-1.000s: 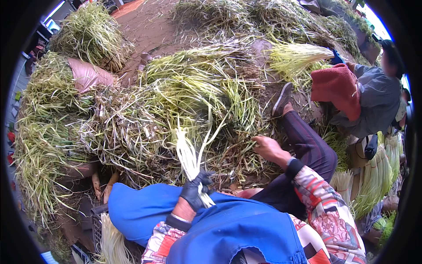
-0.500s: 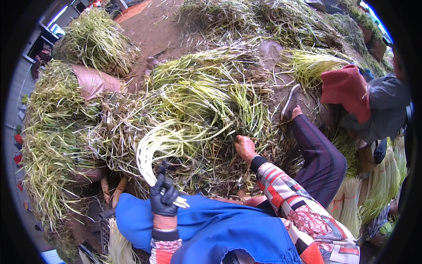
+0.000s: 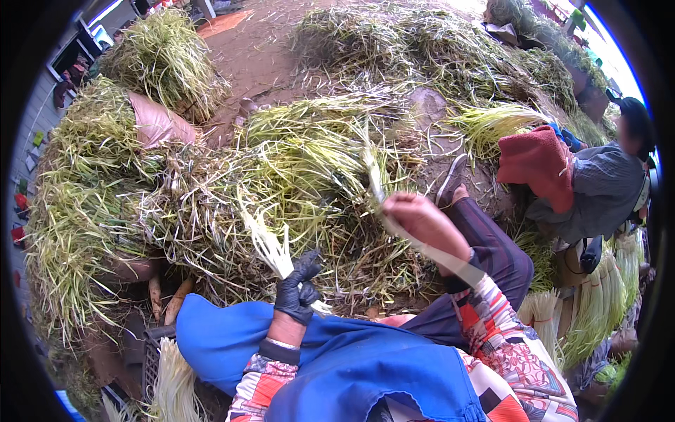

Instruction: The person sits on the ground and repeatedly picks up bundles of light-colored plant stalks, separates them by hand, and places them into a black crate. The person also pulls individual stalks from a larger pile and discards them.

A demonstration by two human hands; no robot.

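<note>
My left hand (image 3: 299,290), in a black glove, is closed around a bunch of blanched garlic chives (image 3: 269,246). White stalk ends stick out below the fist, and pale leaves fan up and away. My bare right hand (image 3: 426,219) is raised to the right of it, fingers pinched on a pale chive stalk (image 3: 373,165) blurred by motion; one end points up and away, and a pale streak trails toward the wrist. Beyond both hands lies a heap of loose yellow-green chives (image 3: 302,165), with drier, browner leaves nearer to me. A blue apron (image 3: 351,366) covers my lap.
Another heap of chives (image 3: 165,63) stands at the far left, and a longer one (image 3: 422,49) lies at the back. A person in grey (image 3: 598,179) with a red cloth sits at right. Tied chive bundles (image 3: 598,302) stand lower right. A dark crate (image 3: 151,359) is at lower left.
My right hand has lifted from the heap, up and to the right, with a stalk in it. My left hand has moved right with its bunch, whose leaves now point up instead of curving over.
</note>
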